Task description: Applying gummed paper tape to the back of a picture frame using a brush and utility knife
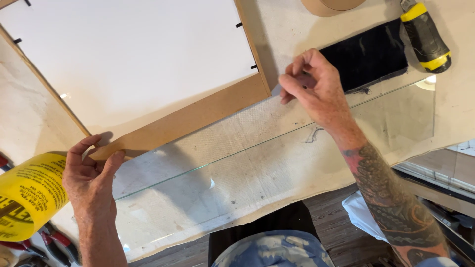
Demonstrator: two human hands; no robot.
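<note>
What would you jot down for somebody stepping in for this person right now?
Left hand: grips the left end of the glass sheet.
Right hand: pinches the glass's far edge.
Glass: clear, lying on the paper-covered table, its near edge over the table edge, beside the frame, which lies back side up.
Done: frame laid out. Left: glass not in the frame.
Nearby: black cloth, yellow-black tool.

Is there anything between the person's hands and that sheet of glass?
Nothing visible. The left hand grips the glass pane at its left end, and the right hand pinches its far edge. The wooden frame lies just beyond, not between.
</note>
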